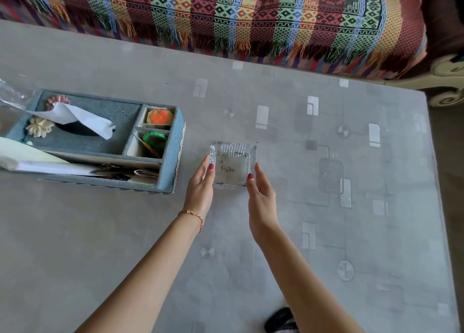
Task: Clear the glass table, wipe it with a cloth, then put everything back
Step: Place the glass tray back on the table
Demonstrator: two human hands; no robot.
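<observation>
Head view looks down on a grey glass table [100,232] with a pale geometric pattern showing through it. Near the middle sits a small square clear glass dish [233,165] with ribbed walls and dark specks on its bottom. The left hand [200,184] lies along the dish's left side, fingers straight, a red-nailed fingertip touching the wall; a thin red thread bracelet [193,216] circles that wrist. The right hand [259,194] stands edge-on by the dish's right near corner, fingers straight and together, a fingertip at the rim. Neither grip is curled round the dish; both are spread flat against its sides, and the dish rests on the table.

To the left stands a blue-grey fabric organiser box [165,172] with a white tissue [82,119] pulled up from its oval slot, two fabric flowers on top, and small compartments holding an orange-and-green item [160,116] and a green ring-shaped item [154,138]. Papers and keys lie in its front slot. Beyond the table's far edge hangs a striped, multicoloured woven sofa cover [226,18] with fringes.
</observation>
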